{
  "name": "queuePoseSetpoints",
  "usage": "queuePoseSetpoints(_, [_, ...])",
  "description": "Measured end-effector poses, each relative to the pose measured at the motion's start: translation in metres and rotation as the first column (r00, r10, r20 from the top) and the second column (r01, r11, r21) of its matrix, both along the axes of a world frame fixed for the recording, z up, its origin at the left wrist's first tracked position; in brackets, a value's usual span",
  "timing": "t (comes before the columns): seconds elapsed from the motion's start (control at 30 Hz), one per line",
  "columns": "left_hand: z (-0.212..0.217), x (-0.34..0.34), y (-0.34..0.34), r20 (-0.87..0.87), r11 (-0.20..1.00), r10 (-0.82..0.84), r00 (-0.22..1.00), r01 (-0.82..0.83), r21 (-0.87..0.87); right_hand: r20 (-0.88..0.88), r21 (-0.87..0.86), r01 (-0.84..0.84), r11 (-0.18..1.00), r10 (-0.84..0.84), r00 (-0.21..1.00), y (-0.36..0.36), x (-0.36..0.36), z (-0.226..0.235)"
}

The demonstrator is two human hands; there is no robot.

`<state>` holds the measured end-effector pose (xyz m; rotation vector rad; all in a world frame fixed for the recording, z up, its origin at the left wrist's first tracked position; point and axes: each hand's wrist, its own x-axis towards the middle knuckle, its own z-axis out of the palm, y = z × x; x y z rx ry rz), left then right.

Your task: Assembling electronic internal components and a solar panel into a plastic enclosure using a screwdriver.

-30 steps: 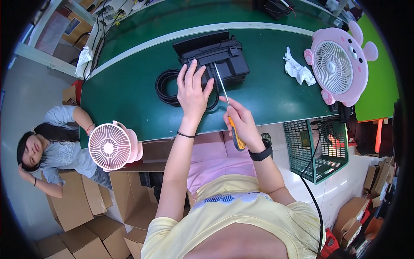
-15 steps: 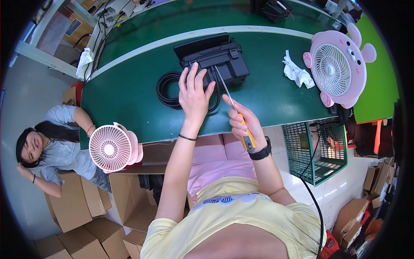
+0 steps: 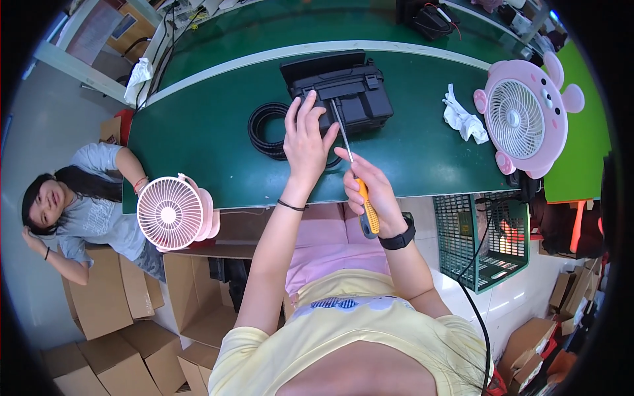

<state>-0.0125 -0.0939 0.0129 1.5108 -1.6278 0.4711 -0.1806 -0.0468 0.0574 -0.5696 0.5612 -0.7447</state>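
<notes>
A black plastic case [image 3: 373, 99] with a raised flap lies on the green bench, and a coiled black corrugated hose [image 3: 257, 129] lies beside its left end. My left hand [image 3: 307, 142] rests against the near side of the case, fingers stretched and apart. In my right hand [image 3: 378, 188] is a screwdriver [image 3: 368, 214] with a yellow and grey handle, its fingers closed round it. The metal shaft points away from me to the near side of the case, close to my left thumb. I cannot make out what the tip touches.
On the bench, a pink animal-shaped fan [image 3: 541, 125] and crumpled white tissue [image 3: 462, 117] sit at the right. A smaller pink fan [image 3: 170, 214] stands by the left edge, near a seated person [image 3: 99, 198]. Below are a green crate [image 3: 456, 231] and cardboard boxes [image 3: 99, 297].
The view has shifted slightly, so the bench items appear farther right. The screwdriver handle has turned in my right hand and swung a little left relative to the case. My left hand stays against the case.
</notes>
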Motion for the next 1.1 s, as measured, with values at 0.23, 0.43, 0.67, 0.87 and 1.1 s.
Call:
queuePoseSetpoints(0.23, [0.001, 0.003, 0.003, -0.036, 0.999, -0.031, 0.999, 0.031, 0.014, -0.044, -0.067, -0.035, 0.997, 0.032, 0.999, -0.001, -0.002, -0.006])
queuePoseSetpoints(0.43, [0.001, 0.002, 0.004, -0.073, 0.997, -0.075, 0.995, 0.076, 0.010, -0.161, -0.140, -0.006, 0.990, -0.017, 0.987, 0.004, 0.005, -0.006])
queuePoseSetpoints(0.67, [-0.001, 0.004, 0.000, -0.114, 0.996, -0.088, 0.990, 0.090, 0.014, -0.089, -0.136, -0.044, 0.990, 0.032, 0.996, -0.007, -0.002, -0.015])
queuePoseSetpoints(0.87, [0.004, 0.005, 0.001, -0.117, 0.994, -0.106, 0.987, 0.109, 0.024, 0.373, 0.180, -0.119, 0.976, 0.044, 0.927, -0.014, -0.009, -0.035])
queuePoseSetpoints(1.1, [0.037, 0.005, 0.001, 0.070, 1.000, 0.020, 0.997, -0.021, 0.017, 0.015, -0.010, 0.113, 0.994, -0.113, 0.994, 0.013, -0.031, -0.013])
